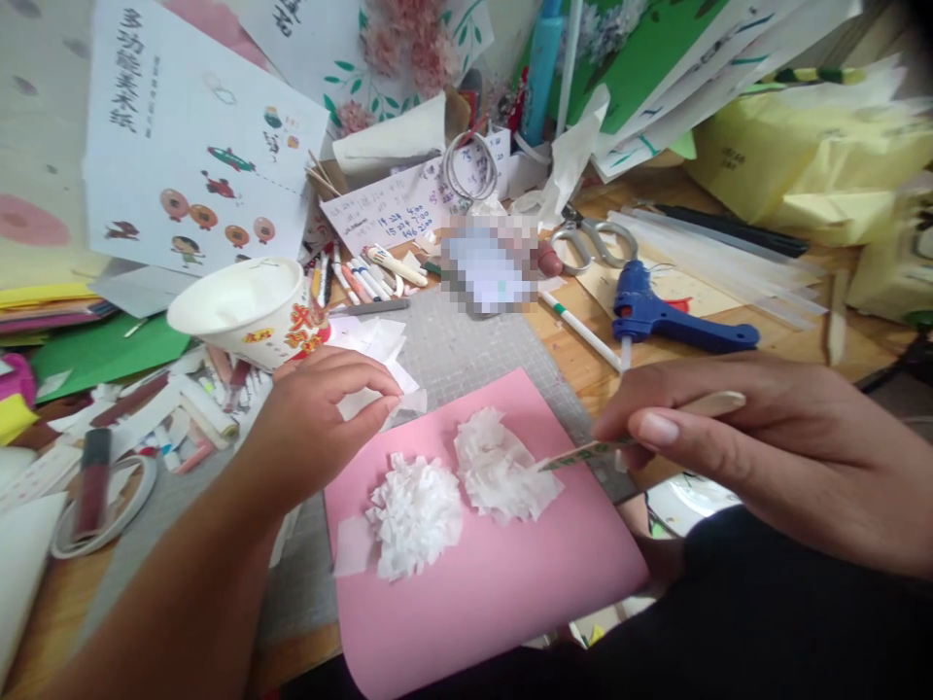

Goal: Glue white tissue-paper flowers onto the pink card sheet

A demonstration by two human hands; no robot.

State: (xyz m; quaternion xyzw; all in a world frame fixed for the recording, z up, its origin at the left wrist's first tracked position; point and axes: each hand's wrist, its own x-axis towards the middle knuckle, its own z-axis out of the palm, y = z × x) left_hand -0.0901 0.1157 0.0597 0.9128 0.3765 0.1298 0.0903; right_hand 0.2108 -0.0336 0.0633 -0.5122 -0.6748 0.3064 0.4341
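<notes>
A pink paper sheet (496,574) lies in front of me with two white crumpled tissue flowers on it, one at the left (417,513) and one at the right (502,467). My left hand (321,418) is closed, pinching a small white tissue square (408,401) just above the sheet's top edge. My right hand (765,437) is closed around a thin wooden stick (641,436). The stick's tip touches the right tissue flower.
A white paper bowl (244,306) stands left of centre by several pens and crayons (364,277). A blue glue gun (671,316), scissors (590,241) and clear glue sticks (721,262) lie at the right. Tape rolls (109,496) and coloured papers (94,350) crowd the left.
</notes>
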